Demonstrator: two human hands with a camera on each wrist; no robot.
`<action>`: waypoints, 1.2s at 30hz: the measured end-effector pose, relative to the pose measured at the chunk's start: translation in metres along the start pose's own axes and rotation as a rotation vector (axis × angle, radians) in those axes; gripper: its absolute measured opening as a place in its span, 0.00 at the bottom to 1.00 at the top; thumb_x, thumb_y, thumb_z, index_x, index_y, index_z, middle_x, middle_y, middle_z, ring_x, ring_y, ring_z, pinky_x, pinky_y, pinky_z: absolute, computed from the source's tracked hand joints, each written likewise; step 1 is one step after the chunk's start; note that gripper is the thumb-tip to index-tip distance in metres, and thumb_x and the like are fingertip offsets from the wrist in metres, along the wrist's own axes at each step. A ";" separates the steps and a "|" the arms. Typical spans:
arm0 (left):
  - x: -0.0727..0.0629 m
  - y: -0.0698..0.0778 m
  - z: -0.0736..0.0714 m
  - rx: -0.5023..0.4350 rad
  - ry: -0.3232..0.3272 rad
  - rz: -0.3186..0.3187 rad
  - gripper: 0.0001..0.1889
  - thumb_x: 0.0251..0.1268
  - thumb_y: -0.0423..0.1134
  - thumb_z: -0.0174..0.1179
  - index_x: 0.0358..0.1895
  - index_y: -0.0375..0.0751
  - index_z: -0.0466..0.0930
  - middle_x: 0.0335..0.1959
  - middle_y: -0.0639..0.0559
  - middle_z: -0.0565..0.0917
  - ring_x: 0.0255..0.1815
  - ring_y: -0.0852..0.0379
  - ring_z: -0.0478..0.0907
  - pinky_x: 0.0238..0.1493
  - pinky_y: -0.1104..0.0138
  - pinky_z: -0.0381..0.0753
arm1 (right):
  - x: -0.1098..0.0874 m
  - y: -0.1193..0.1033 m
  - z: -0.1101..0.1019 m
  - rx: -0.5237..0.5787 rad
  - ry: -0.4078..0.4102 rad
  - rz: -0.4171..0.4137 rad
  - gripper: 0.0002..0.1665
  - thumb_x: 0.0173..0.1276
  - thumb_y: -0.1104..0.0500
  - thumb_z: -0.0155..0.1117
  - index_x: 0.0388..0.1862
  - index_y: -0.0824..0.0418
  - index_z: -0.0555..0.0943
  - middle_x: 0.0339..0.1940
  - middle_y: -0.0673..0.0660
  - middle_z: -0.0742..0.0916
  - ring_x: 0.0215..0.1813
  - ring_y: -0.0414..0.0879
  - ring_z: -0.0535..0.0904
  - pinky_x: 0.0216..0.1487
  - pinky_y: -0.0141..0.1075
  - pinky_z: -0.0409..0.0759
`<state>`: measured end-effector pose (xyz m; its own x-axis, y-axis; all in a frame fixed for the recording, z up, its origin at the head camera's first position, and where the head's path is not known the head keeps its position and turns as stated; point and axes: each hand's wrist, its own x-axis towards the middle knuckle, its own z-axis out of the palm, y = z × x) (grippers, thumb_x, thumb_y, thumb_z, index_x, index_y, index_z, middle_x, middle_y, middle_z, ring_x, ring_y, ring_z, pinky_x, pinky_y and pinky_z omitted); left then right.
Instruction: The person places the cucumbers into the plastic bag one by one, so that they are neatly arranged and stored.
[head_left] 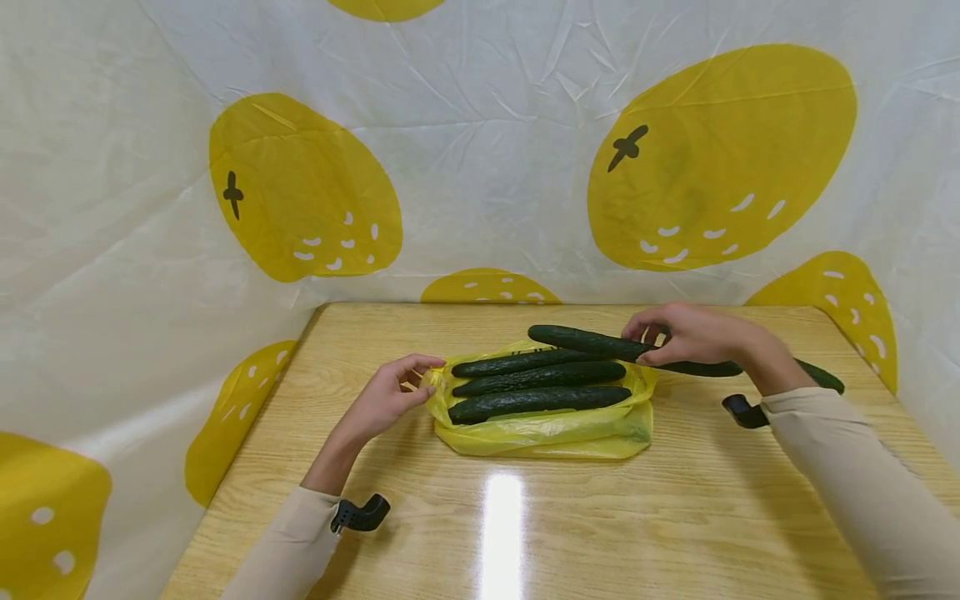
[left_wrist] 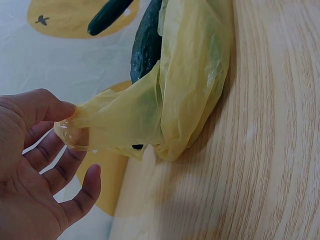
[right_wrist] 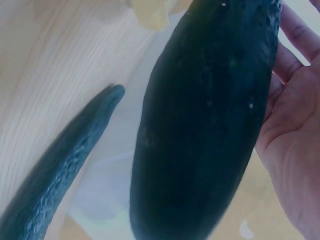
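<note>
A yellow plastic bag (head_left: pixel 540 437) lies on its side on the table with three dark green cucumbers (head_left: pixel 540 402) side by side in its opening. My left hand (head_left: pixel 386 398) pinches the bag's left edge, pulling the film (left_wrist: pixel 120 115) outward between thumb and fingers. Above the bag's right end, my right hand (head_left: pixel 693 333) grips another long cucumber (head_left: pixel 581 339) near its middle, slightly tilted with its left end higher. That cucumber (right_wrist: pixel 200 125) fills much of the right wrist view. A further cucumber (head_left: pixel 821 377) lies at the right, partly hidden behind the right forearm.
The wooden table (head_left: pixel 600 533) has a bright light reflection in front of the bag. White sheeting (head_left: pixel 495 192) with big yellow fruit prints encloses the back and sides. Each wrist wears a black camera mount, such as the left one (head_left: pixel 362 513).
</note>
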<state>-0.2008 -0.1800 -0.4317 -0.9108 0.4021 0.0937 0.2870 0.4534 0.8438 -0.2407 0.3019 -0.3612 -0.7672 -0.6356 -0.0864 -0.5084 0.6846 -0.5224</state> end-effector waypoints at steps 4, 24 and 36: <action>0.000 -0.002 -0.001 -0.007 -0.004 0.016 0.21 0.70 0.32 0.64 0.65 0.40 0.79 0.51 0.45 0.81 0.43 0.49 0.76 0.38 0.64 0.79 | 0.006 -0.003 0.003 -0.001 -0.021 -0.005 0.19 0.69 0.50 0.71 0.56 0.50 0.83 0.50 0.46 0.86 0.49 0.41 0.82 0.50 0.39 0.83; 0.001 -0.001 0.003 0.031 0.001 0.006 0.21 0.71 0.28 0.61 0.66 0.36 0.77 0.51 0.41 0.81 0.44 0.45 0.76 0.40 0.64 0.78 | 0.041 -0.023 0.017 -0.014 -0.075 -0.056 0.20 0.69 0.51 0.71 0.59 0.49 0.83 0.53 0.46 0.86 0.52 0.43 0.82 0.52 0.40 0.83; 0.000 -0.003 0.000 0.007 -0.010 0.047 0.21 0.71 0.32 0.63 0.65 0.39 0.79 0.49 0.46 0.81 0.42 0.49 0.77 0.38 0.64 0.79 | 0.062 -0.033 0.028 -0.033 -0.121 -0.108 0.21 0.70 0.51 0.70 0.60 0.49 0.82 0.54 0.45 0.86 0.54 0.45 0.82 0.54 0.42 0.82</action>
<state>-0.2015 -0.1812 -0.4341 -0.8931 0.4311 0.1283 0.3319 0.4392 0.8348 -0.2602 0.2298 -0.3733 -0.6553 -0.7435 -0.1338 -0.6000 0.6198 -0.5058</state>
